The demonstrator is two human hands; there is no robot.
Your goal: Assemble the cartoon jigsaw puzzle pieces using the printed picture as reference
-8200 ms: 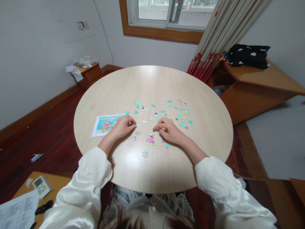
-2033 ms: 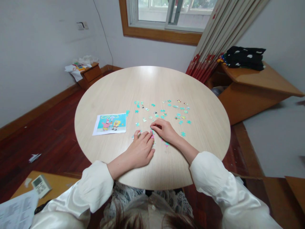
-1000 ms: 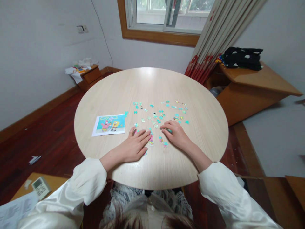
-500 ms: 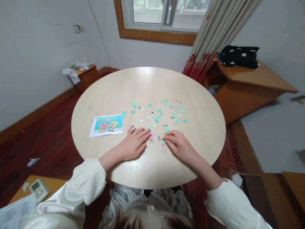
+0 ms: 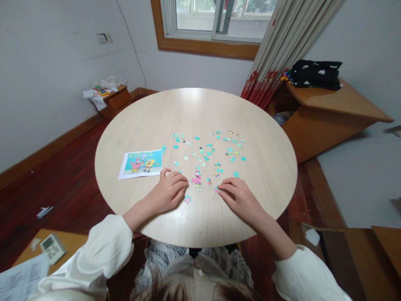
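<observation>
My left hand (image 5: 167, 190) rests on the table left of a partly joined pink puzzle section (image 5: 197, 179), apart from it, with fingers bent a little and nothing visible in them. Just below its fingertips lies a pink and teal puzzle piece (image 5: 187, 199). The thumb and fingers of my right hand (image 5: 240, 195) are pinched at a small pink puzzle piece (image 5: 216, 189) on the table. Between the section and that piece sits another small joined bit (image 5: 209, 181). Several loose teal pieces (image 5: 206, 158) are scattered beyond both hands.
A printed cartoon picture (image 5: 140, 164) lies at the left on the round table (image 5: 194, 108). Beyond the table are a window, a curtain (image 5: 282, 50) and a wooden cabinet (image 5: 332, 121) with black cloth (image 5: 316, 75) on top. A calculator-like device (image 5: 53, 248) lies at lower left.
My left hand has drawn back to the left, uncovering the pink section and the piece below it. My right hand has shifted slightly down and right, onto the small pink piece.
</observation>
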